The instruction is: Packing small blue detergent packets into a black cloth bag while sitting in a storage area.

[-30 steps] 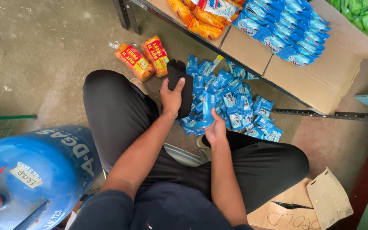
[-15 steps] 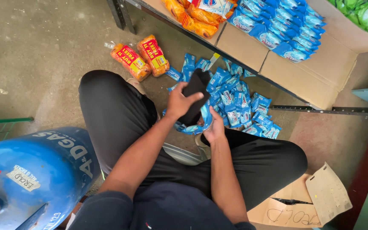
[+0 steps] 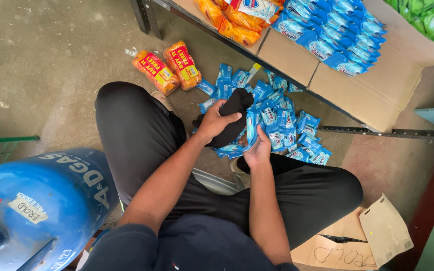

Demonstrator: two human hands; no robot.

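Head view, left hand [image 3: 216, 122] fingers clamping black cloth [image 3: 233, 111], right hand [image 3: 258, 149] fingers pinching blue packets [image 3: 252, 125].

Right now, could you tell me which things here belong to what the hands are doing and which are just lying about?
In hand:
- left hand grips a black cloth
- right hand holds blue packets
- blue packet pile on the floor

Lying about:
- two orange packs
- blue gas cylinder
- cardboard tray of blue packets
- torn cardboard
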